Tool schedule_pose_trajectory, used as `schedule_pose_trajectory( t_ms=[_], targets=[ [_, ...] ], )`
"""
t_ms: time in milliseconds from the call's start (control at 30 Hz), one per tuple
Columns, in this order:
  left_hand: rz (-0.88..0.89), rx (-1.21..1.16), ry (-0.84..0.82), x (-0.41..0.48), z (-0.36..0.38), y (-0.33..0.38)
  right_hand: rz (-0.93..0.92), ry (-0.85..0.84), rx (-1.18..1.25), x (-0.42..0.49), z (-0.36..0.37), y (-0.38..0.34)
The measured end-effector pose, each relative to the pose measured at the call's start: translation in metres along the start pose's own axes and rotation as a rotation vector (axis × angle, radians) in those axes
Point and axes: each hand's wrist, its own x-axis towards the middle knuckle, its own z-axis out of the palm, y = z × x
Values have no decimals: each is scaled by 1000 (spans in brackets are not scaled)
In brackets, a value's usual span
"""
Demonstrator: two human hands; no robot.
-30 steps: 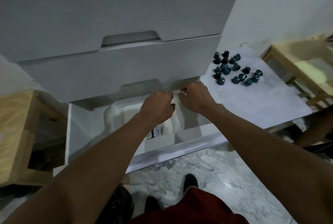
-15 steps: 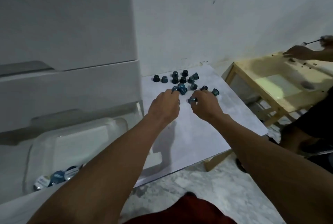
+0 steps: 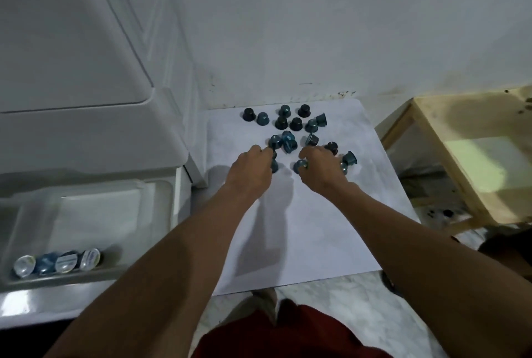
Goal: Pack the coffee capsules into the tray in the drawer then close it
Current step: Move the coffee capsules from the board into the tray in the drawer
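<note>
Several dark blue coffee capsules lie scattered on a white board by the wall. My left hand is at the near edge of the pile, its fingers curled round capsules. To its right, my right hand pinches a capsule, and another shows at its far side. At lower left the open drawer holds a clear plastic tray. A row of capsules lies along the tray's near wall.
The white cabinet rises above the drawer on the left. A pale wooden stool stands to the right of the board. A marble floor and my red shorts fill the bottom of the view.
Both hands left the drawer and moved right to the capsule pile on the board. Between the last two frames they closed round capsules there.
</note>
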Motion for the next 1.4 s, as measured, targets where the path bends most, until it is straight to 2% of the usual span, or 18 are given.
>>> schedule_pose_trajectory(
  t_ms=[400,667,833,1100,1267,1400],
  targets=[
    [26,-36,-145,67,61,-3,61,-153,-15,51,42,13],
    [43,-97,-179,80,61,-8,29,-197,1,67,48,14],
    [-5,-171,-174,77,52,-6,66,-199,94,64,35,14],
    [-59,-214,-32,45,14,5,8,-82,106,35,-2,8],
    [-158,-373,66,7,-6,14,-30,-15,148,1,-12,-2],
    [-123,-487,88,-23,-8,8,-64,-10,172,-24,-9,-12]
  ],
)
